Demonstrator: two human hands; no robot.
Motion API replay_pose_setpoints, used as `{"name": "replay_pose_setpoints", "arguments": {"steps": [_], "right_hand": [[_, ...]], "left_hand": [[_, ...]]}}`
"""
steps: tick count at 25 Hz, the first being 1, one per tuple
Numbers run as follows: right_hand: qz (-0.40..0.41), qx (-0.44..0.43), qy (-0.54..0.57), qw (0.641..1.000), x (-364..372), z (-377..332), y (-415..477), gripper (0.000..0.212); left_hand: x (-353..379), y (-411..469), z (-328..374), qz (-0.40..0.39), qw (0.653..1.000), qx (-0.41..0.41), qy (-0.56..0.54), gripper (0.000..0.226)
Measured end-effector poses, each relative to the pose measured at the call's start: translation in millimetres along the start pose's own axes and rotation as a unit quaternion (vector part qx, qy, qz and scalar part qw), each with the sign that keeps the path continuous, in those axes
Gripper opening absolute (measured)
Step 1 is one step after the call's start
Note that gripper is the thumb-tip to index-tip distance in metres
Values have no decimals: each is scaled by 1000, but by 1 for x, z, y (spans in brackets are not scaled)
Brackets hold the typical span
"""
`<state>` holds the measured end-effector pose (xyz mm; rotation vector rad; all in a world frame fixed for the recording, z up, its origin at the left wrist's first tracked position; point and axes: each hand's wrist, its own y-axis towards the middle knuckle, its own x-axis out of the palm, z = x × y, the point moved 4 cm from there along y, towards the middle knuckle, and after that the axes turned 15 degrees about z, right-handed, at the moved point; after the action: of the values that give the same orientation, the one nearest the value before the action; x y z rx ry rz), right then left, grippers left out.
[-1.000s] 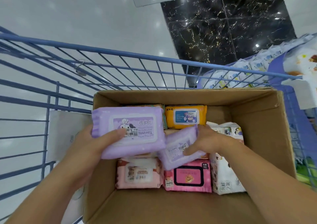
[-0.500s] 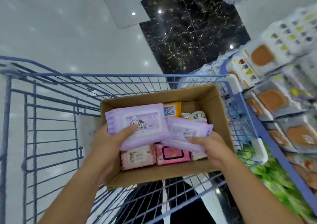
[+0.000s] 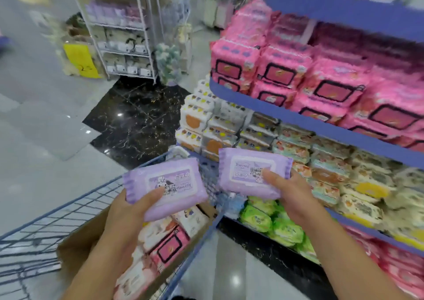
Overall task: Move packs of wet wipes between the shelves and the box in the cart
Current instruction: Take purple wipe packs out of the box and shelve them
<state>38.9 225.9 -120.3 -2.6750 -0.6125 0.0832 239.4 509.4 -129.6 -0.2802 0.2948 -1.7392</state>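
Head view: left hand (image 3: pixel 128 214) grips a purple Kuromi pack (image 3: pixel 167 180), right hand (image 3: pixel 292 196) grips a second pack (image 3: pixel 243 180)

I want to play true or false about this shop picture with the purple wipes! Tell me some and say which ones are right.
1. The left hand holds the left purple pack. True.
2. The right hand is empty. False: it holds the right purple pack.
3. The cardboard box sits in the blue cart. True.
4. The box is empty. False: other packs lie in it.
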Motion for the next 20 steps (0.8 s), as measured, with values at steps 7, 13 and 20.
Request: {"name": "replay_pose_setpoints", "arguments": {"steps": [7,13,20], "right_hand": [[150,-108,132,974,-309,-75,-72,45],[292,-171,189,922,-542,-90,-145,59],[421,-199,212,859,-735,-89,-174,77]], "left_hand": [[246,-180,2,-220,972,80,32,36],[436,-353,-41,-373,923,82,47,34],[628,-497,-82,-499,860,72,85,71]]}}
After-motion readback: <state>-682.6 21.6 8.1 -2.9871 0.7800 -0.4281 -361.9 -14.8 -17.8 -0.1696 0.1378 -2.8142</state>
